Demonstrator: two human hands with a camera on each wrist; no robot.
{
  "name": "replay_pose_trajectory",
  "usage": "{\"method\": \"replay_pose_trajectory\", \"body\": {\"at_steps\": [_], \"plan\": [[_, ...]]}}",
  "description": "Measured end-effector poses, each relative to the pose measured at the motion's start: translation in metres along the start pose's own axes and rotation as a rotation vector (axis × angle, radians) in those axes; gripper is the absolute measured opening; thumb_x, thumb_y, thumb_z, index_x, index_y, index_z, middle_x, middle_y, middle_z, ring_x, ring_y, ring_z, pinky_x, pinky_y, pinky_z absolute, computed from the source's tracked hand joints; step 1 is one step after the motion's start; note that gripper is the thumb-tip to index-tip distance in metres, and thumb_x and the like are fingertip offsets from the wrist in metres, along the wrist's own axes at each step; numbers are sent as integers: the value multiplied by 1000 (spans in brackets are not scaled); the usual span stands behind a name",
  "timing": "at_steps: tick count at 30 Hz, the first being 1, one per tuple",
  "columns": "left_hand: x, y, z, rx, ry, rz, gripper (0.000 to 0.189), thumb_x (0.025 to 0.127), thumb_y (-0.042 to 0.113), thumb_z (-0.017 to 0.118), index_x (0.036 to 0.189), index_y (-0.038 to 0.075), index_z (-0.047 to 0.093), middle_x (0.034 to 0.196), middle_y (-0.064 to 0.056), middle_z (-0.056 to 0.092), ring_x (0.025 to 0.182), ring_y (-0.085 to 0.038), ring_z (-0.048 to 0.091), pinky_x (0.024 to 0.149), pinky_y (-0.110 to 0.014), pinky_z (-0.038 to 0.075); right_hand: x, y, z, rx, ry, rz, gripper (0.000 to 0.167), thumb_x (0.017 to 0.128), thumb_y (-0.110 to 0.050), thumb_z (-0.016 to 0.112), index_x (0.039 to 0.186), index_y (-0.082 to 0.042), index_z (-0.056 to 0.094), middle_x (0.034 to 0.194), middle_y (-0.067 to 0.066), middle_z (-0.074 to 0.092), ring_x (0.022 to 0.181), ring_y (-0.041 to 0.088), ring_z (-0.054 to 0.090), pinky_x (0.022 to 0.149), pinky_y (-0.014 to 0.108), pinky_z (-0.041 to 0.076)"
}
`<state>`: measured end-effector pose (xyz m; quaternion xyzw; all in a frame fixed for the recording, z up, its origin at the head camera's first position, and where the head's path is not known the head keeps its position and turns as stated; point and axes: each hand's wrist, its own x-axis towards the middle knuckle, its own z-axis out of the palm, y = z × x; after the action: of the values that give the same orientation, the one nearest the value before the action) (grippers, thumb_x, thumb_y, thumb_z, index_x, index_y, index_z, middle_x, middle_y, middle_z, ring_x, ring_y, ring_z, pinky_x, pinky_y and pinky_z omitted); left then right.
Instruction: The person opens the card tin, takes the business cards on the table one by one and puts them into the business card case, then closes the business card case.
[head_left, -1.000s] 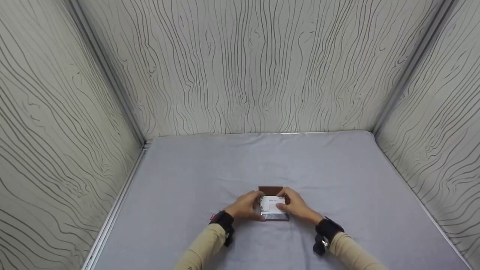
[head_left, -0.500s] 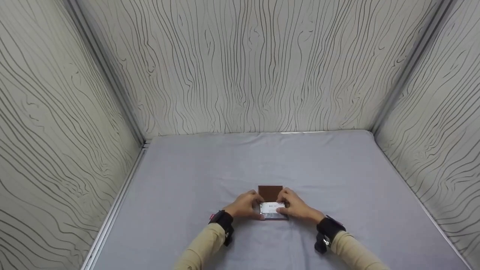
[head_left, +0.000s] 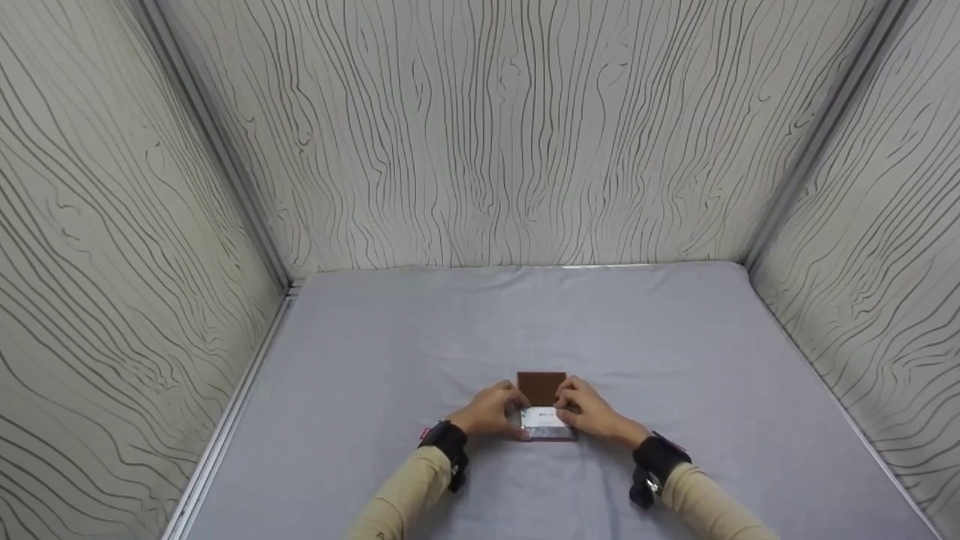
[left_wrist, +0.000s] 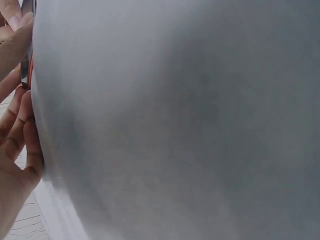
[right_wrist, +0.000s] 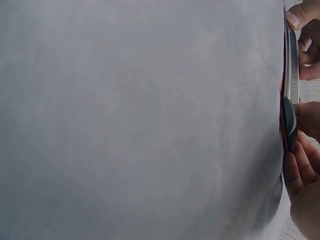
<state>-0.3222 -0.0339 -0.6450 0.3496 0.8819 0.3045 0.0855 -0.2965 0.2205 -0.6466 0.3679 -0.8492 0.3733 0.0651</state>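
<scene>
An open card case with a brown inner flap [head_left: 541, 388] lies on the cloth in the head view, flap pointing away from me. A white printed card [head_left: 537, 415] lies over its near half, above a shiny silvery strip [head_left: 546, 433]. My left hand [head_left: 489, 410] grips the case's left side, thumb at the near corner and fingers at the far end. On the other side, my right hand [head_left: 596, 414] pinches the card's right edge between thumb and fingertips. Both wrist views show the case edge-on, with a red rim [left_wrist: 30, 70] and a dark curved end [right_wrist: 289, 122].
A table under a grey-blue cloth [head_left: 420, 322] spreads around the case. Pale panels with wood-grain lines [head_left: 480, 135] enclose it at the back and both sides, with metal rails [head_left: 225, 450] along the side edges.
The white card has slid toward me, so more of the brown flap shows. My right fingers moved slightly nearer with it and the thumb shifted at its edge. The left hand stays put.
</scene>
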Motion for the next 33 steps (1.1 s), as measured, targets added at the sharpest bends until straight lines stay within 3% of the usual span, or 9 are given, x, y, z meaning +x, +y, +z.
{"method": "replay_pose_trajectory", "body": {"at_steps": [4, 6, 10, 13, 23, 29, 33], "plan": [[-1, 1, 0, -5, -1, -16, 47, 70, 32, 91, 109, 12, 72, 96, 3, 55, 81, -6, 53, 71, -21, 45, 3, 0, 2, 8, 54, 67, 4, 87, 0, 67, 91, 1, 65, 101, 15, 54, 93, 29, 50, 80, 39, 42], [0, 1, -1, -13, -4, -26, 48, 70, 32, 91, 110, 12, 72, 96, 3, 55, 81, -7, 52, 71, -21, 45, 5, -1, 3, -14, 92, 123, 13, 89, -1, 67, 101, 3, 64, 103, 16, 54, 94, 30, 49, 81, 41, 42], [1, 1, 0, -18, -5, -31, 48, 70, 32, 91, 110, 11, 72, 96, 2, 55, 81, -7, 52, 71, -22, 45, 9, -1, 4, -77, 130, 211, 34, 91, -5, 66, 122, 6, 58, 118, 24, 53, 105, 40, 48, 89, 54, 40], [1, 1, 1, -21, -10, -34, 49, 70, 32, 91, 110, 11, 72, 97, 2, 55, 82, -7, 53, 72, -22, 45, 10, -2, 5, -84, 116, 247, 41, 92, -6, 65, 129, 8, 54, 127, 30, 50, 114, 47, 44, 95, 62, 36], [0, 1, 1, -23, -19, -54, 47, 71, 30, 90, 111, 13, 72, 98, 3, 55, 84, -8, 53, 73, -23, 46, 16, -3, 4, -75, 143, 211, 39, 92, -7, 65, 127, 9, 55, 117, 26, 53, 108, 43, 51, 91, 58, 41], [0, 1, 1, 17, -11, -15, 46, 72, 30, 90, 111, 12, 72, 98, 2, 55, 83, -7, 53, 73, -21, 45, 18, -7, 4, -100, 82, 241, 43, 94, -10, 63, 131, 10, 52, 125, 32, 50, 115, 50, 46, 95, 64, 36], [-1, 3, 2, 60, 5, 19, 49, 72, 32, 89, 112, 11, 71, 100, 1, 57, 84, -7, 55, 73, -18, 45, 20, -7, 2, -82, 117, 269, 39, 94, -8, 63, 127, 9, 55, 120, 27, 50, 111, 46, 47, 94, 60, 38]]}}
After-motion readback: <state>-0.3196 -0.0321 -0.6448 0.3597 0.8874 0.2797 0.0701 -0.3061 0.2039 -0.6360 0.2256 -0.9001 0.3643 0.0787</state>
